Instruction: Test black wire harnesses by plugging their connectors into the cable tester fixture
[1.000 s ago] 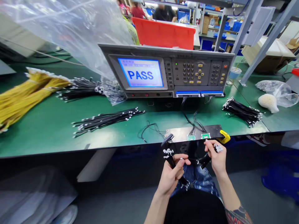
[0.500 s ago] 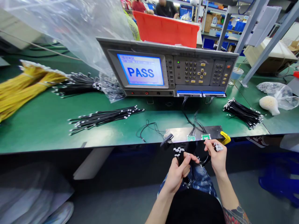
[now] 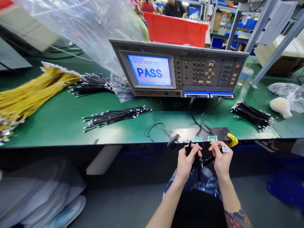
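At lower center, the left hand [image 3: 187, 163] and right hand [image 3: 219, 158] each close tightly on one end of a black wire harness [image 3: 206, 161] with white connectors [image 3: 224, 149], just below the green workbench [image 3: 59, 133].

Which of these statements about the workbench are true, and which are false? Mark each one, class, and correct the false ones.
1. The tester's screen shows PASS. True.
2. The left hand holds yellow wires. False: it holds black wires with white connectors.
3. The right hand also holds black wires. True.
4. The red plastic crate stands in front of the tester. False: it stands behind the tester.
5. A yellow clamp sits at the right end of the black plate. True.
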{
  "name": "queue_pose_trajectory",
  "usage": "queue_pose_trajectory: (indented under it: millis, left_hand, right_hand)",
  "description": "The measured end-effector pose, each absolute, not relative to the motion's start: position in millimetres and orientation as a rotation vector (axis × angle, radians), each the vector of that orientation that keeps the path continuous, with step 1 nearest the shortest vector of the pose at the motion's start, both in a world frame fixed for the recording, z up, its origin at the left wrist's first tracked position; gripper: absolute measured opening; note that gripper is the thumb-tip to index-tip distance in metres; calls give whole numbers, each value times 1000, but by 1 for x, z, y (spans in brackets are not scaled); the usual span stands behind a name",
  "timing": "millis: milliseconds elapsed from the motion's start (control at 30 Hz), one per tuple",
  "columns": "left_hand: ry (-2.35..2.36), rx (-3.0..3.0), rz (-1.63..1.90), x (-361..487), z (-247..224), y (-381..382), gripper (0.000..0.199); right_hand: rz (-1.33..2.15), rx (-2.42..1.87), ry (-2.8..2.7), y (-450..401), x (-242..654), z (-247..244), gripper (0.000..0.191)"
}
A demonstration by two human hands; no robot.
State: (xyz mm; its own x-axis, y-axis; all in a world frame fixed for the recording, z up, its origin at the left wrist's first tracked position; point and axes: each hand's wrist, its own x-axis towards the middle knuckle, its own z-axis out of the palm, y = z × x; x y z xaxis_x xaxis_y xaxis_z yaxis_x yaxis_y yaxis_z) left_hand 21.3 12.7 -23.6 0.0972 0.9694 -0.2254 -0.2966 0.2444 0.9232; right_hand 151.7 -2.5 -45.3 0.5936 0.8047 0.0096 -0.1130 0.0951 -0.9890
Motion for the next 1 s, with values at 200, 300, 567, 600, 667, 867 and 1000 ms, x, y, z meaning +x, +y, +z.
queue_pose_trajectory:
  millis: [200, 300, 567, 600, 667, 867, 1000]
  left_hand:
    - [1130, 915, 1161, 28, -26, 16, 36]
    - [1182, 941, 1190, 29, -26, 16, 33]
    - [1239, 906, 1218, 35, -22, 14, 29]
    - [1234, 890, 1225, 36, -21, 13, 28]
    - [1227, 864, 1243, 37, -20, 14, 27]
    - [1278, 894, 1274, 41, -24, 15, 27]
    - [1308, 945, 1267, 38, -27, 17, 31]
  right_hand:
    - [793, -1297, -733, -2, 158, -47, 36]
    - [794, -1302, -752, -4, 163, -50, 37]
    - [879, -1275, -692, -13, 178, -67, 40]
    - [882, -1277, -691, -14, 180, -69, 40]
    - [892, -1282, -687, -16, 182, -70, 40]
    - [924, -1285, -671, -17, 185, -72, 39]
    - [939, -1280, -692, -16, 187, -67, 41]
